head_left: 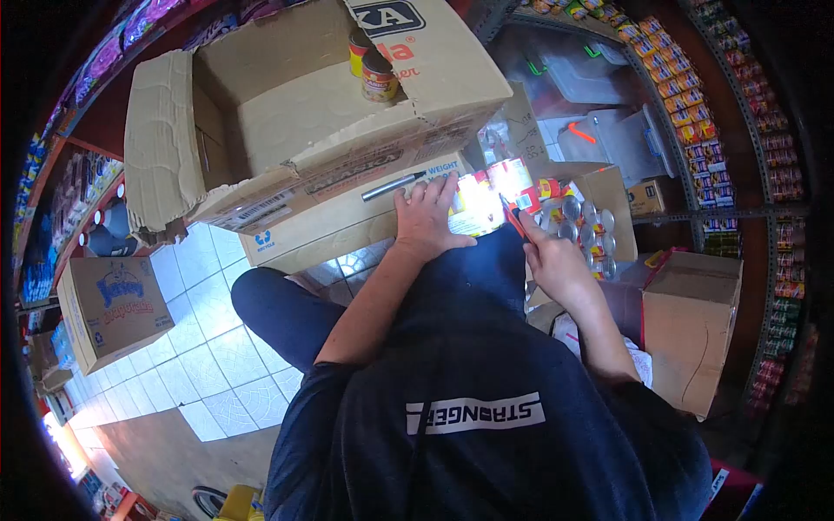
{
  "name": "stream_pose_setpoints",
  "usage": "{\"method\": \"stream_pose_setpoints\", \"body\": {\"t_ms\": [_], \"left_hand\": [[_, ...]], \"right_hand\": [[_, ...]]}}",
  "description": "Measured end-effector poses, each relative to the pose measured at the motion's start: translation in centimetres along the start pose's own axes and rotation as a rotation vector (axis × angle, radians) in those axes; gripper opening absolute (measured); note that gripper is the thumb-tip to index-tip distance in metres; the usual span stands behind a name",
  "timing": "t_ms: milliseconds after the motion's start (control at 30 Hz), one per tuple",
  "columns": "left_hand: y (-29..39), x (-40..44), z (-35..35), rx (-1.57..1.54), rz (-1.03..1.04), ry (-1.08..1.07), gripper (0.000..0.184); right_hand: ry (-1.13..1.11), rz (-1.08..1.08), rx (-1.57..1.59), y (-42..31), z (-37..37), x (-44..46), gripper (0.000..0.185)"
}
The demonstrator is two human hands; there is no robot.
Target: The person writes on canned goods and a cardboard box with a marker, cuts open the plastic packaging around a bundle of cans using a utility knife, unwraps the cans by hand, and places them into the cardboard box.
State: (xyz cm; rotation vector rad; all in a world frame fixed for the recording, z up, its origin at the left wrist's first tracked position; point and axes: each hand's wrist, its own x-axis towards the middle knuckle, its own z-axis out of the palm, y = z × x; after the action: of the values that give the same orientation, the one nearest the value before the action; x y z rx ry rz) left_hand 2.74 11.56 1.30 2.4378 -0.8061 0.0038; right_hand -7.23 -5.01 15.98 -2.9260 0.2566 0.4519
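My left hand (pixel 426 217) lies spread on the side of a cardboard box (pixel 339 213), its fingertips near a grey marker (pixel 393 187) and its thumb by a brightly lit yellow-and-white packet (pixel 476 208). My right hand (pixel 553 260) is closed round a red cutter-like tool (pixel 515 217), whose tip points at the glaring labels. Just right of it, several cans (pixel 586 230) with silver ends stand together in an open carton (pixel 612 195). Glare hides the detail where the tool meets the labels.
A large open box (pixel 287 130) ahead holds two cans (pixel 379 76). Another carton (pixel 117 308) is on the tiled floor at left, and a brown box (pixel 691 326) stands at right. Stocked shelves (pixel 686 95) and clear plastic bins (pixel 608 143) are at the upper right.
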Motion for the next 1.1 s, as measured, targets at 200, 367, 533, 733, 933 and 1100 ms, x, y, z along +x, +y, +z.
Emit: {"method": "stream_pose_setpoints", "body": {"t_ms": [200,367,533,733,933,1100], "left_hand": [[0.1,0.1,0.2,-0.009,0.011,0.013,0.122],[0.0,-0.1,0.3,0.0,0.01,0.009,0.122],[0.0,-0.1,0.2,0.017,0.019,0.017,0.122],[-0.1,0.0,0.4,-0.025,0.03,0.044,0.122],[0.3,-0.1,-0.2,0.023,0.01,-0.005,0.12],[0.2,0.1,0.0,0.032,0.01,0.004,0.12]], "right_hand": [[0.052,0.004,-0.003,-0.2,0.6,0.2,0.047],[0.039,0.031,0.003,-0.2,0.5,-1.1,0.047],[0.041,-0.011,-0.024,0.0,1.0,-0.7,0.05],[0.05,-0.028,-0.013,0.5,1.6,-0.3,0.052],[-0.008,0.038,-0.018,-0.2,0.6,-1.3,0.051],[0.042,0.021,0.008,0.0,1.1,-0.2,0.05]]}}
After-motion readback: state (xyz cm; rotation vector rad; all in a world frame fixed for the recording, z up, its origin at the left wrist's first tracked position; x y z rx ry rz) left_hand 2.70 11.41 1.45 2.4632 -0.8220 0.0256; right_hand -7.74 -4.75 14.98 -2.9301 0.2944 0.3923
